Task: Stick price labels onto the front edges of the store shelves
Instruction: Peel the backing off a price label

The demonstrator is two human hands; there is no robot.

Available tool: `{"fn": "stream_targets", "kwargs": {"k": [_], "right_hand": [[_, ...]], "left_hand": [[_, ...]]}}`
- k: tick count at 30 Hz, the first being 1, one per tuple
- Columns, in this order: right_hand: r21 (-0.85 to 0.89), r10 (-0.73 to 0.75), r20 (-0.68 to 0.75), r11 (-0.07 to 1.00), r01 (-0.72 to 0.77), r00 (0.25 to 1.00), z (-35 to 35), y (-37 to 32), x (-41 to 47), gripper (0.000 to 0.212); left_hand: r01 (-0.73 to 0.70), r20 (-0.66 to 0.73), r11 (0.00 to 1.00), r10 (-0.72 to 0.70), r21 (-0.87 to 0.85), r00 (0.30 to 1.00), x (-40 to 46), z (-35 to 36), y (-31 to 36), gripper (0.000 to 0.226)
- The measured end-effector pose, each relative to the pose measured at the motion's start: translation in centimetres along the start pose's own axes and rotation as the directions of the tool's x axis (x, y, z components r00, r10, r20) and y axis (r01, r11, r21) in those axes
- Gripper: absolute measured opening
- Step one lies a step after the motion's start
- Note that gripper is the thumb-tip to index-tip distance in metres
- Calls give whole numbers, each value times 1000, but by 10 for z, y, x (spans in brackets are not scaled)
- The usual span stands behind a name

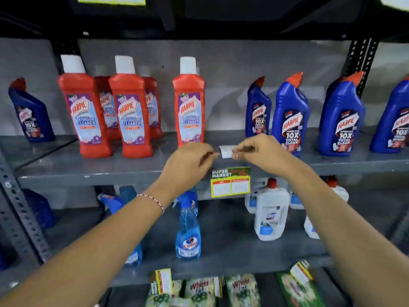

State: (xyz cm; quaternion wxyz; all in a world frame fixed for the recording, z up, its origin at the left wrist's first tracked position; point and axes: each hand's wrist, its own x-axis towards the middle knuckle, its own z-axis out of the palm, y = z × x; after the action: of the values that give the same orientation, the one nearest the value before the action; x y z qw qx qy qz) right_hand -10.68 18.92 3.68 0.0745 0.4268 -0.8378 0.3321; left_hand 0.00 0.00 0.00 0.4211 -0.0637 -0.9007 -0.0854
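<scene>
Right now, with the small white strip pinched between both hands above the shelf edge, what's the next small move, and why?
Probably peel: pull the left hand away while the right hand holds the small white strip. The strip hangs clear above the grey metal shelf edge, touching nothing, just above the yellow-bordered price label already stuck there.

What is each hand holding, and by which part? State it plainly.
The right hand pinches a small white paper slip by its right end. The left hand has fingertips pinched beside the slip's left edge; whether it holds anything cannot be told.

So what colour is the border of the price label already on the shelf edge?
Yellow border on the price label, with a green-and-black header; head view shows it clearly.
</scene>
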Motion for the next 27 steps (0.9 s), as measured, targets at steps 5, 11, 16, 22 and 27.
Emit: {"fn": "stream_targets", "kwargs": {"k": [5,11,16,22,27], "right_hand": [[-201,-53,-21,979,48,998,24,15,-8,26],[-138,-169,-249,981,138,954,51,25,-15,13],[-112,-206,-291,977,180,934,55,23,-24,5],[54,-152,-193,985,165,969,71,-1,-38,13],[221,-130,-253,957,188,959,122,-53,-23,27]], "left_hand": [[93,124,995,-98,41,987,-7,20,14,22],[100,13,995,-101,13,995,-18,34,12,10],[104,3,995,-104,-10,995,-25,39,10,8],[357,22,871,-372,-337,928,-63,13,3,14],[562,46,662,-626,-496,778,-89,-30,-40,26]]}}
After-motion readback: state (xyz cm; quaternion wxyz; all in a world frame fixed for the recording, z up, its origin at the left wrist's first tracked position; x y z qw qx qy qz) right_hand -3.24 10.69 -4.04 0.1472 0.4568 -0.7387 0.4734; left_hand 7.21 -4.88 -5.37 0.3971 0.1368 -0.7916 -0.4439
